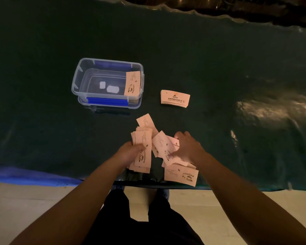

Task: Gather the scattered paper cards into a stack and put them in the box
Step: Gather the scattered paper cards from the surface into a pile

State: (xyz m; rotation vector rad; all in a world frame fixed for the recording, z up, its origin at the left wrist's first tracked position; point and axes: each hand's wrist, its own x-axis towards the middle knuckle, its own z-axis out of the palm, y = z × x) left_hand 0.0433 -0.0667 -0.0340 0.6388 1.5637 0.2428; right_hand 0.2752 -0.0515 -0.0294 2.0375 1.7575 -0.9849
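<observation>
Pale pink paper cards printed with a coffee cup lie in a loose heap (162, 144) near the table's front edge. My left hand (129, 152) grips a small stack of cards (143, 149), thumb on top. To its right, my right hand (187, 147) presses on the heap and pinches one card. A single card (181, 175) lies closest to the edge. The clear plastic box (81, 80) stands farther back on the left, with some cards (132, 83) leaning against its right inner wall. To the box's right sits a neat stack of cards (175, 98).
A dark green glossy sheet (219, 68) covers the table; its front edge (140, 182) runs just below the cards. The box sits on its blue-clipped lid (107, 101). Pale floor and my dark-trousered legs show below the edge.
</observation>
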